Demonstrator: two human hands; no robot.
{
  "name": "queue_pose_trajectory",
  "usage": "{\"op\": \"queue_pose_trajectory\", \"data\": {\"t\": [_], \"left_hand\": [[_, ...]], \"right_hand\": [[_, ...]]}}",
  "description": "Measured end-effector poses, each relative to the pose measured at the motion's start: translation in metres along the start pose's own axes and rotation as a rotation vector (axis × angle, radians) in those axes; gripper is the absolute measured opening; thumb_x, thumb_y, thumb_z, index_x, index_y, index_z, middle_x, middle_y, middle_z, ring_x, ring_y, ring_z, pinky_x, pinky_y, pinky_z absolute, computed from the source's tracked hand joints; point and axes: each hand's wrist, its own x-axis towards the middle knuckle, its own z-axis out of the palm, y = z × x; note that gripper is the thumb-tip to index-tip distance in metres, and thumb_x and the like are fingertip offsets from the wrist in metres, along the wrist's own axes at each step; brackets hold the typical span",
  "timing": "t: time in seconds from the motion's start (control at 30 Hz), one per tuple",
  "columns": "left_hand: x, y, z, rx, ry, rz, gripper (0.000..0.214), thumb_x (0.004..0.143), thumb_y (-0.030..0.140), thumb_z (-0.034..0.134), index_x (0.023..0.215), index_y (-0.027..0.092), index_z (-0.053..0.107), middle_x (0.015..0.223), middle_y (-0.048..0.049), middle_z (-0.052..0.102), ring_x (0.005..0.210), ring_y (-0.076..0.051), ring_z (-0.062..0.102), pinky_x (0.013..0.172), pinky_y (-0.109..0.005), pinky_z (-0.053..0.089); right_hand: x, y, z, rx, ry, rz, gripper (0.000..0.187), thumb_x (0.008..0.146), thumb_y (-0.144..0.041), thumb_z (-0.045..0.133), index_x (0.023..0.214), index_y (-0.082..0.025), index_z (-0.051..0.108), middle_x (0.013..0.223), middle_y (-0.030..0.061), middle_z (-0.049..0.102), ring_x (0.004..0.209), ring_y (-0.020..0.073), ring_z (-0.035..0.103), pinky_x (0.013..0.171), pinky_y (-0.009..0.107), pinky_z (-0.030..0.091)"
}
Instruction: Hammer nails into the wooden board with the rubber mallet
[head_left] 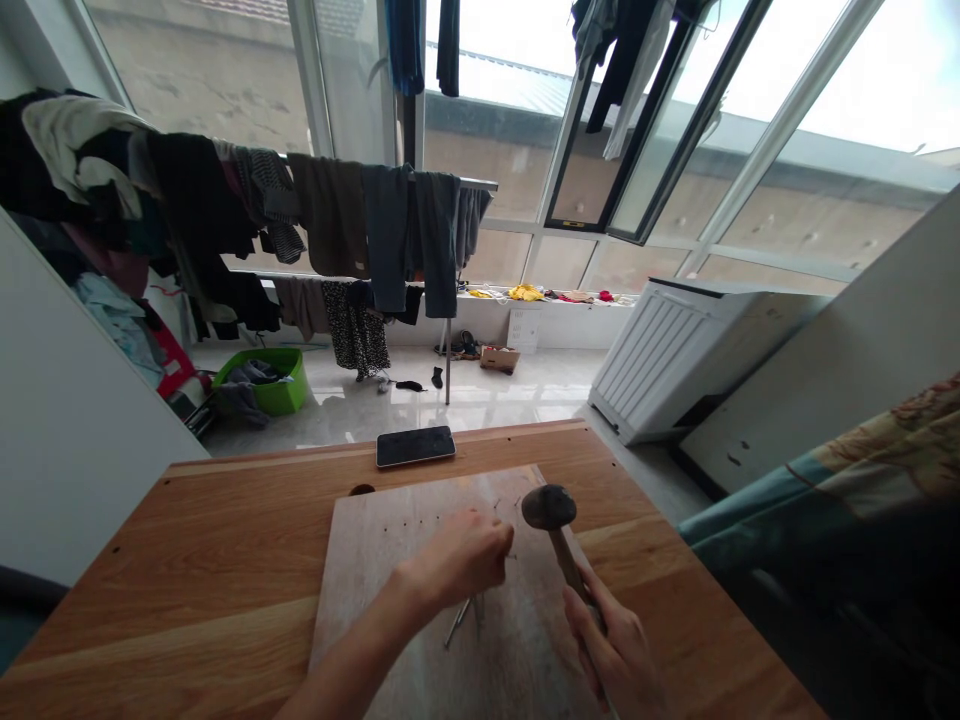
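Observation:
A pale wooden board (360,610) lies on the table, with a row of small dark dots across its far part. Over its middle, my left hand (469,550) is closed, fingertips pinched; a thin nail (511,556) shows at their edge, mostly hidden. My right hand (619,640) wraps the handle of a rubber mallet (550,507), whose black head is raised above the board's right side, just right of my left hand. Near the far right corner, thin nails (497,504) stick up from the board. Several loose nails (456,624) lie below my left wrist.
A smartphone (415,447) lies at the far edge of the wooden table (225,560). Beyond are a drying rack with clothes (330,215), a green basin (285,390), and a white ribbed appliance (645,350). A patterned curtain (825,490) hangs at the right.

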Motion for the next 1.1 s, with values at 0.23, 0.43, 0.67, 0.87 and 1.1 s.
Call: {"op": "queue_pose_trajectory", "data": {"t": [0.23, 0.43, 0.67, 0.87, 1.1], "left_hand": [[0.006, -0.05, 0.027, -0.558, 0.504, -0.24, 0.022, 0.088, 0.017, 0.057, 0.107, 0.021, 0.068, 0.092, -0.0018, 0.073, 0.084, -0.016, 0.068, 0.081, -0.027, 0.052], [0.005, -0.051, 0.038, -0.443, 0.472, -0.189, 0.018, 0.087, 0.01, 0.059, 0.099, 0.02, 0.069, 0.096, -0.0039, 0.073, 0.09, -0.019, 0.066, 0.088, -0.031, 0.051], [0.003, -0.051, 0.036, -0.354, 0.495, -0.158, 0.015, 0.087, 0.008, 0.06, 0.093, 0.019, 0.069, 0.097, -0.0052, 0.073, 0.095, -0.021, 0.064, 0.094, -0.035, 0.047], [0.006, -0.054, 0.041, -0.454, 0.532, -0.212, 0.029, 0.08, 0.004, 0.062, 0.105, 0.019, 0.068, 0.088, -0.0034, 0.072, 0.086, -0.02, 0.066, 0.084, -0.032, 0.051], [0.001, -0.055, 0.042, -0.417, 0.565, -0.168, 0.04, 0.077, 0.001, 0.059, 0.113, 0.017, 0.063, 0.098, -0.006, 0.071, 0.091, -0.022, 0.066, 0.085, -0.033, 0.052]], "right_hand": [[0.003, -0.002, -0.002, -0.003, -0.082, -0.054, 0.073, 0.093, -0.066, 0.046, 0.142, -0.013, 0.057, 0.05, -0.0045, 0.055, 0.041, 0.0164, 0.054, 0.041, 0.024, 0.045], [0.004, -0.006, 0.002, -0.036, -0.153, 0.005, 0.073, 0.09, -0.071, 0.044, 0.136, -0.018, 0.063, 0.047, -0.0042, 0.052, 0.038, 0.0175, 0.052, 0.039, 0.025, 0.042], [0.003, -0.021, 0.011, -0.006, -0.188, -0.015, 0.07, 0.095, -0.067, 0.041, 0.135, -0.012, 0.056, 0.046, -0.0094, 0.042, 0.034, 0.0129, 0.042, 0.034, 0.021, 0.036], [0.009, -0.029, 0.024, -0.029, -0.161, -0.059, 0.072, 0.093, -0.069, 0.04, 0.134, -0.012, 0.057, 0.047, -0.0086, 0.044, 0.032, 0.0124, 0.044, 0.031, 0.021, 0.035], [0.014, -0.023, 0.033, -0.128, -0.173, -0.091, 0.068, 0.092, -0.069, 0.047, 0.136, -0.019, 0.063, 0.057, 0.0001, 0.062, 0.037, 0.0172, 0.054, 0.038, 0.026, 0.045]]}}
